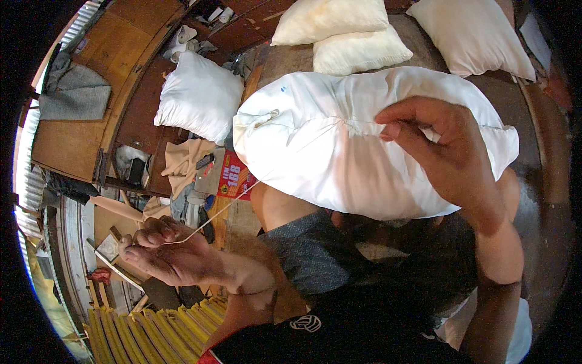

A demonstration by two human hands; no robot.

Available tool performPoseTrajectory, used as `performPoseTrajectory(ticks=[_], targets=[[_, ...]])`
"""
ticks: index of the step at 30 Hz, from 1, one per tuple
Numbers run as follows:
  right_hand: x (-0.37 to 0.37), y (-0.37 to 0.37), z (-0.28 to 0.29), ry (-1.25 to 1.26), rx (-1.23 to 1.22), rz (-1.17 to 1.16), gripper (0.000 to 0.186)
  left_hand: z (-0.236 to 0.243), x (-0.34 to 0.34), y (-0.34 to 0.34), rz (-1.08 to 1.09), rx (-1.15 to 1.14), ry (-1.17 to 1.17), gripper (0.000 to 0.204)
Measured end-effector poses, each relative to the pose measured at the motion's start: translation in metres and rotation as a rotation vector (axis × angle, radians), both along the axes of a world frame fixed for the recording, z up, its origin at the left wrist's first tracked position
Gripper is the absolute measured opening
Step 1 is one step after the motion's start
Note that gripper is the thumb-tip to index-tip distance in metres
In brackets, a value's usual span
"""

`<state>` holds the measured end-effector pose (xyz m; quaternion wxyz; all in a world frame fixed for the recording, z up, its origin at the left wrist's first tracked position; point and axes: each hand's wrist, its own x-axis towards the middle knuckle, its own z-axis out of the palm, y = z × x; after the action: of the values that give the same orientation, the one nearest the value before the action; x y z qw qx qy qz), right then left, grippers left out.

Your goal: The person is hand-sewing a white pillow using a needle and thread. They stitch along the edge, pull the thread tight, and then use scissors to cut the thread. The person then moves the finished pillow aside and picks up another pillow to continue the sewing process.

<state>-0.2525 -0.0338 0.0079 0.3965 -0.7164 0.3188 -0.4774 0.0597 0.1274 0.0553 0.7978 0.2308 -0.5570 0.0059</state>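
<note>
White pillow [339, 151] being sewn on the lap.
Left hand [170, 258] pinches taut thread [221, 209]; right hand [445, 151] grips the pillow's seam.

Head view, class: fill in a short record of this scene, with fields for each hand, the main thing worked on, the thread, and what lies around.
left hand: pinches a thread, pulled out to the person's left
right hand: fingers pinch the seam on top of the pillow
pillow: white, stuffed, resting on the person's lap
thread: pale, taut, running from the left hand up to the pillow
other pillows: one white to the left, three cream ones behind
surroundings: wooden boards, yellow slats at lower left
</note>
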Motion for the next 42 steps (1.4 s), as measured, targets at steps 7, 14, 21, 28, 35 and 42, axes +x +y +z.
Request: performPoseTrajectory(ticks=[7,14,21,28,35,42], targets=[[-0.014,0.0,-0.001,0.374,-0.36,-0.254,0.021,-0.002,-0.005,0.005,-0.115,0.052,0.042,0.023],[-0.016,0.012,0.013,-0.424,0.282,0.265,0.019,-0.015,0.0,0.005,-0.231,0.105,-0.008,0.027],[-0.028,0.04,0.031,-0.355,0.008,0.383,0.021,-0.044,-0.054,-0.007,-0.291,0.179,0.029,0.024],[-0.01,0.049,0.02,0.066,-0.597,0.528,0.026,-0.058,-0.108,-0.026,-0.423,0.749,-0.087,0.016],[0.002,0.062,0.004,0.276,-0.7,0.502,0.016,-0.055,-0.116,-0.034,-0.485,0.711,0.34,0.018],[0.018,0.056,-0.011,-0.022,-0.027,0.4,0.019,-0.066,-0.107,-0.037,-0.813,0.557,0.813,0.016]])
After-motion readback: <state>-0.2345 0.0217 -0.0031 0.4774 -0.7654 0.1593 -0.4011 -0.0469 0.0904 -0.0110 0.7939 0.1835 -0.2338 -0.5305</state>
